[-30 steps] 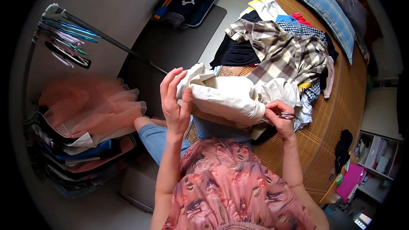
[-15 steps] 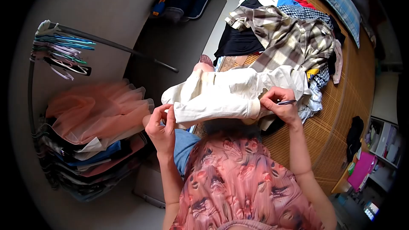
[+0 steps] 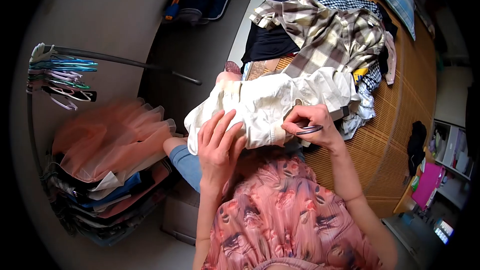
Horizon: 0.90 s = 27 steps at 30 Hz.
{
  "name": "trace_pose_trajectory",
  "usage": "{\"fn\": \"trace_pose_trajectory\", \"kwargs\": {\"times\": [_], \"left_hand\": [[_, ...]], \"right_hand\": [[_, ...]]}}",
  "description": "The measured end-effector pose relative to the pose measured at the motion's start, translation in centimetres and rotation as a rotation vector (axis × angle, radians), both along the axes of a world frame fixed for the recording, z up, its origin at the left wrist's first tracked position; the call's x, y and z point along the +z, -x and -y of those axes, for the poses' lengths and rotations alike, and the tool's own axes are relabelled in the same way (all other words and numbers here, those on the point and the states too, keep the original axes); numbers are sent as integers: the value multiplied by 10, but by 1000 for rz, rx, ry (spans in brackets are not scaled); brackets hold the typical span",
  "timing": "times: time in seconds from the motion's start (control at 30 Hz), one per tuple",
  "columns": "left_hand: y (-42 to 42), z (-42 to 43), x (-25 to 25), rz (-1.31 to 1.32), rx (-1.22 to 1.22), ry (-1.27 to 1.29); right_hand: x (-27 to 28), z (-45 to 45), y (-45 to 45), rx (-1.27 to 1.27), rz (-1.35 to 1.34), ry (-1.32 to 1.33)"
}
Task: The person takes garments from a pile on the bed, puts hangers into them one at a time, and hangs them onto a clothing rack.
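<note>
A cream-white garment (image 3: 260, 102) with a ribbed cuff (image 3: 278, 134) lies across my lap and onto the bed's edge. My left hand (image 3: 217, 142) rests on its near-left part, fingers spread and flat on the cloth. At the cuff, my right hand (image 3: 312, 122) pinches the fabric between thumb and fingers. A thin dark loop (image 3: 310, 130) shows at that hand; its kind is unclear. Just beyond the garment lies a brown-and-cream checked shirt (image 3: 330, 35).
Piled clothes, including a black garment (image 3: 267, 42), lie on the bed's woven mat (image 3: 385, 155). At left, a rack (image 3: 120, 57) carries hangers (image 3: 62, 70); a peach tulle garment (image 3: 110, 140) tops the clothes below. A blue checked pillow (image 3: 392, 0) lies at the far side.
My left hand has let go of the pinched edge and opened flat on the cloth, moving right. The right hand has shifted slightly left and down, still at the cuff.
</note>
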<state>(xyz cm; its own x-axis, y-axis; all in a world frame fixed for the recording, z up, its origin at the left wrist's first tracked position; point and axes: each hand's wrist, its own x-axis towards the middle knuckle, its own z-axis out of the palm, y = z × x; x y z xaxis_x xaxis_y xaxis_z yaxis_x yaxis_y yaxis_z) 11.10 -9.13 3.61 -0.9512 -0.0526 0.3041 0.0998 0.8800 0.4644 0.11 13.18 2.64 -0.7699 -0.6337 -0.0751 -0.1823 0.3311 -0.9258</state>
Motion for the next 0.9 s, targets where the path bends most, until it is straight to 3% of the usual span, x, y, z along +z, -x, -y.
{"fn": "trace_pose_trajectory", "kwargs": {"times": [0.13,0.27,0.43,0.53,0.6,0.67,0.73,0.8,0.9], "left_hand": [[9,-13,-5,106,-257,-133],[16,-23,-13,99,-290,-162],[14,-4,-23,226,-114,-268],[5,23,-32,266,198,-529],[-2,37,-33,177,270,-718],[-11,53,-36,200,324,-736],[-16,63,-32,170,333,-753],[-25,75,-32,109,356,-722],[-44,95,-13,0,454,-883]], "right_hand": [[4,10,0,30,-69,-19],[2,17,0,113,-205,-60],[-5,20,-7,86,-406,0],[-11,-1,-9,-287,-676,-90],[-27,-24,-8,-444,-531,-258],[-44,-41,-3,-331,-311,-411],[-62,-48,-7,-157,-313,-536],[-73,-35,-13,-100,-271,-477],[-71,0,6,-55,-210,-317]]}}
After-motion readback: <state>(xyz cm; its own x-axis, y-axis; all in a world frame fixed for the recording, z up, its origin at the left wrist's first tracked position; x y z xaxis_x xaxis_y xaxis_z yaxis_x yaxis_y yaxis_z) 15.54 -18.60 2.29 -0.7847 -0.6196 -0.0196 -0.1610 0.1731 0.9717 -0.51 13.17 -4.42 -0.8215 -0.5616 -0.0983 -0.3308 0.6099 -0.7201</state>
